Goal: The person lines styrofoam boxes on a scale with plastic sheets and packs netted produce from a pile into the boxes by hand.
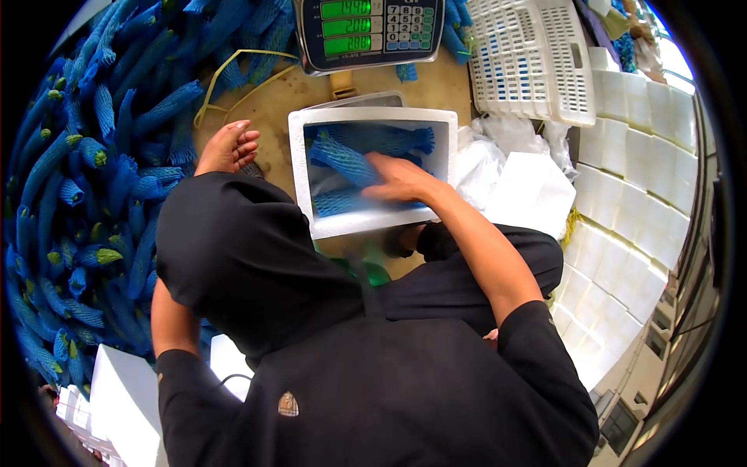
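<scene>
Inside the white foam box (373, 117), the right hand (403, 180) touched a long blue-netted piece (341, 159), grip too blurred to tell; the left hand (227, 148) curled loosely open.

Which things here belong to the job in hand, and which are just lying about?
In use, apparently:
- white foam box
- blue-netted, elongated pieces in it, one at the right hand

Lying about, as far as I can judge:
- white slatted plastic crate
- crumpled translucent plastic bags

Unclear: grey digital scale, display lit.
</scene>
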Demonstrator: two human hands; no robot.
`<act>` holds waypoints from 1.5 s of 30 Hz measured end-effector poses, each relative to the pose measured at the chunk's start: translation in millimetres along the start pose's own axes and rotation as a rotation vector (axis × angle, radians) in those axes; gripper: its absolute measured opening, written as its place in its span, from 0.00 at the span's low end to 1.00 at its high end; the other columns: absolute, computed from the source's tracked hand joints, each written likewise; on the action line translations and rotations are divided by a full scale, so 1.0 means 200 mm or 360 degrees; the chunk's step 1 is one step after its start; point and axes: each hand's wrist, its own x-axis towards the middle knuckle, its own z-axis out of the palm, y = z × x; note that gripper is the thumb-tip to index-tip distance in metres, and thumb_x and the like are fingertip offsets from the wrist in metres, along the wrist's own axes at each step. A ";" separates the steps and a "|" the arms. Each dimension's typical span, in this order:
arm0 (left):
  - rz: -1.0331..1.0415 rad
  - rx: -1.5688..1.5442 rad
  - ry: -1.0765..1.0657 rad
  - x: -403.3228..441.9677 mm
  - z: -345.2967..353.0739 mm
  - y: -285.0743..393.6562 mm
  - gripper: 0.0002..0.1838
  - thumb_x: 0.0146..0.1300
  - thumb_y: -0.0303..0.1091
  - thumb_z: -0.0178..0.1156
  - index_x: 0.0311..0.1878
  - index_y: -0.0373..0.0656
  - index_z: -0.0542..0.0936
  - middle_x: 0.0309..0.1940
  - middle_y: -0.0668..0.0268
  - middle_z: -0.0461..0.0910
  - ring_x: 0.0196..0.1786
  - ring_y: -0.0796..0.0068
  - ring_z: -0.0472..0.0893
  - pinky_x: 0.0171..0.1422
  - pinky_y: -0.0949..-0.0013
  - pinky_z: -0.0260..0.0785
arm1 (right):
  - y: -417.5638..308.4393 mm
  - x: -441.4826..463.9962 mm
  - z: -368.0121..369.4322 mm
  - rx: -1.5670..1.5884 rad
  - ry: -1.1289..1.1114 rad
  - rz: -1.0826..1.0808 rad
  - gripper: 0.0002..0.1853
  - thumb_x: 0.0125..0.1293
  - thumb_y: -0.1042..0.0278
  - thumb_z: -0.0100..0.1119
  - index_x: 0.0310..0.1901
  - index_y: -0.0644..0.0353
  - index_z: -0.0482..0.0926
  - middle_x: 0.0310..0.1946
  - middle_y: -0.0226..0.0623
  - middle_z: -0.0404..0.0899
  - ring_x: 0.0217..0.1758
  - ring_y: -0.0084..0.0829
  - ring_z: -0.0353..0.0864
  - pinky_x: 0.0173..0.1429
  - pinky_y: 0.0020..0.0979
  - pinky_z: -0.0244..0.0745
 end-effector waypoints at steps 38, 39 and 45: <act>0.1132 0.0784 0.0468 -0.01 -0.23 0.48 0.29 0.68 0.48 0.71 0.67 0.42 0.79 0.57 0.55 0.84 0.62 0.64 0.83 0.68 0.61 0.74 | -0.87 0.33 -0.36 0.1066 0.0281 -0.0335 0.37 0.57 0.60 0.78 0.67 0.63 0.73 0.51 0.38 0.82 0.54 0.29 0.81 0.62 0.33 0.76; 0.1273 0.1283 0.0789 0.15 -0.40 0.36 0.29 0.70 0.48 0.70 0.66 0.39 0.79 0.57 0.54 0.84 0.61 0.58 0.82 0.71 0.58 0.73 | -0.80 0.27 -0.36 0.0930 0.0308 -0.0324 0.38 0.58 0.59 0.78 0.67 0.63 0.73 0.51 0.38 0.82 0.54 0.30 0.81 0.62 0.34 0.76; 0.0566 0.2193 0.1225 0.63 -0.85 0.01 0.43 0.60 0.54 0.73 0.75 0.46 0.70 0.70 0.46 0.75 0.69 0.40 0.77 0.69 0.41 0.73 | -0.38 -0.11 -0.30 0.0315 0.0300 0.0305 0.37 0.63 0.58 0.75 0.67 0.59 0.66 0.49 0.51 0.83 0.50 0.48 0.86 0.55 0.41 0.78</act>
